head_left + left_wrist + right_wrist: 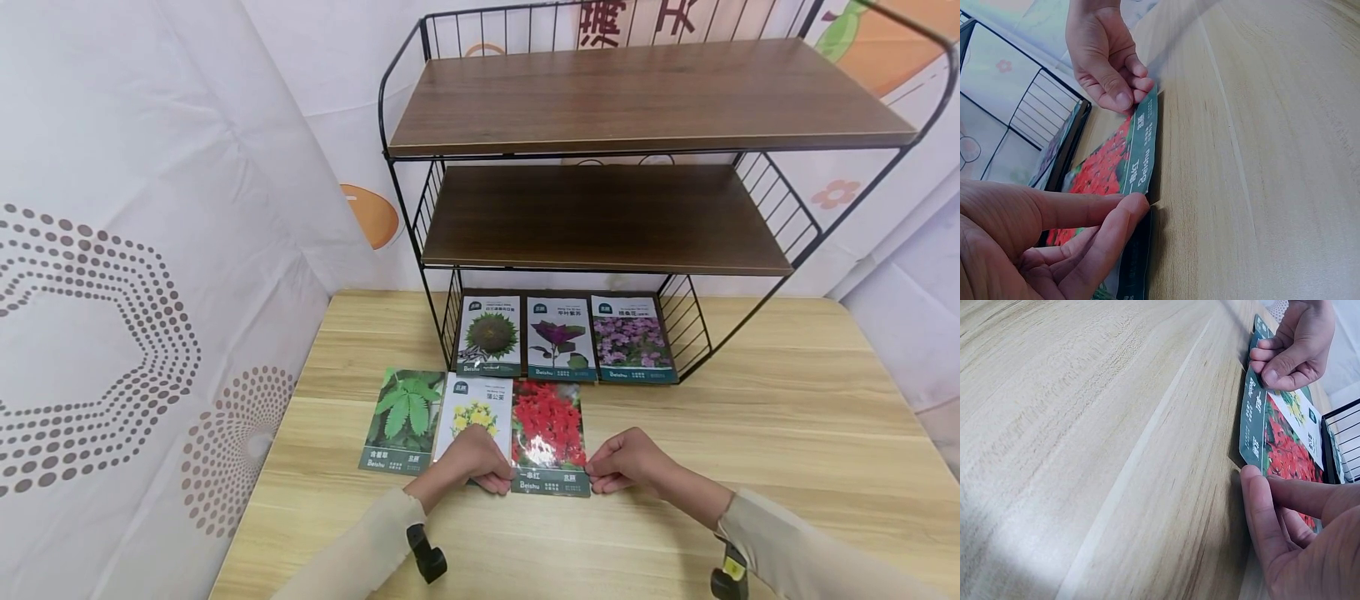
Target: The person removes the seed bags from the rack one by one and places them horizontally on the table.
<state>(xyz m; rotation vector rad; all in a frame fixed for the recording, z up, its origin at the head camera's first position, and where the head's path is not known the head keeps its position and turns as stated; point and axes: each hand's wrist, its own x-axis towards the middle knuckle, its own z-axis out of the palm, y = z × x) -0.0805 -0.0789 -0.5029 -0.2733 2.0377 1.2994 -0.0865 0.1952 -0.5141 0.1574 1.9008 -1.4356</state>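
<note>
A seed packet with red flowers [547, 423] lies at the front of the table, its green lower edge slightly raised in the wrist views. My left hand [474, 458] pinches its lower left corner between thumb and fingers. At the lower right corner, my right hand [628, 458] pinches the same packet. To the left lies a seed packet with yellow flowers [472, 408], its lower part hidden behind my left hand. Further left is a seed packet with a green leaf [403, 417].
A black wire rack with brown shelves [607, 217] stands behind the packets. On its bottom level lean a sunflower packet [490, 335], a purple-leaf packet [560, 337] and a purple-flower packet [632, 337]. The wooden table [810, 400] extends to both sides; patterned white cloth [187, 167] hangs around it.
</note>
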